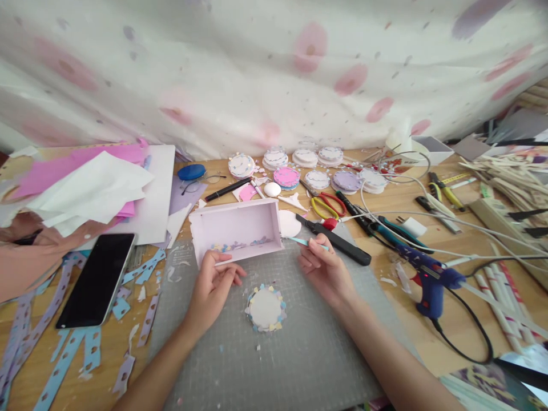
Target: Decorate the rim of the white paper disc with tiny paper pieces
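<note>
A pale lilac open box (pixel 240 225) holds small pastel paper pieces along its near side. My left hand (pixel 216 285) is at its near edge, with curled fingers closed on the wall. In my right hand (pixel 323 265), just right of the box, thumb and fingers pinch a thin light-blue stick-like tool (pixel 301 241); its tip points left toward the box's right end. Between my hands, a round white paper disc (pixel 267 308) lies on the grey cutting mat (pixel 299 365). Small yellow, blue and lilac pieces ring its rim.
Behind the box stand several stacks of decorated discs (pixel 286 177). A black utility knife (pixel 338 242) and scissors (pixel 327 205) lie right, near a blue glue gun (pixel 432 279) with cables. A phone (pixel 97 279), punched paper strips (pixel 64 365) and paper sheets (pixel 94 188) cover the left.
</note>
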`<control>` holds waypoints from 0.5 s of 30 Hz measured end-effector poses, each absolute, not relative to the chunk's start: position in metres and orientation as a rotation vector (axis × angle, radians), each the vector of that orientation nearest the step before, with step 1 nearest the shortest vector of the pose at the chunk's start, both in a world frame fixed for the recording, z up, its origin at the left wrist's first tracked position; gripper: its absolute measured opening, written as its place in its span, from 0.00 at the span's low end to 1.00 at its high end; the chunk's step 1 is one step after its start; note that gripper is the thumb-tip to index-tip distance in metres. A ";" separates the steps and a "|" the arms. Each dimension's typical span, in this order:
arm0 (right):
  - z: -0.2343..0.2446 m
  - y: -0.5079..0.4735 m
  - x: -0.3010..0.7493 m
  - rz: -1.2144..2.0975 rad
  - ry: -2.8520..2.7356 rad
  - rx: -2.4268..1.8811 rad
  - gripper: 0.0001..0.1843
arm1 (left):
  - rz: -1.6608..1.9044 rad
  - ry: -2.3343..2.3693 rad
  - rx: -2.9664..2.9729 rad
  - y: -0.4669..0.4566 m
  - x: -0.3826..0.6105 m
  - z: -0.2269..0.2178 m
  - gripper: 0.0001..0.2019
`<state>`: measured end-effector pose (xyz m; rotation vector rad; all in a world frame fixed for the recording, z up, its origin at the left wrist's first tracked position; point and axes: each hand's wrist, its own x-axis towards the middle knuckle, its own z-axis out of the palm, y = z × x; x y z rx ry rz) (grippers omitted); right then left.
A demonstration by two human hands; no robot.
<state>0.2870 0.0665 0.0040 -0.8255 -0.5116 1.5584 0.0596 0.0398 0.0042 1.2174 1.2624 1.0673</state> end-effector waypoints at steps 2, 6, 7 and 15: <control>0.002 0.067 0.288 1.570 -0.523 -0.819 0.16 | 1.067 1.266 1.221 0.040 0.060 0.004 0.09; 0.001 0.067 0.288 1.593 -0.499 -0.808 0.16 | 1.071 1.265 1.226 0.040 0.060 0.004 0.08; 0.002 0.066 0.288 1.603 -0.474 -0.804 0.16 | 1.070 1.264 1.228 0.040 0.060 0.004 0.08; 0.008 0.064 0.285 1.573 -0.460 -0.800 0.17 | 1.060 1.262 1.228 0.040 0.059 0.003 0.07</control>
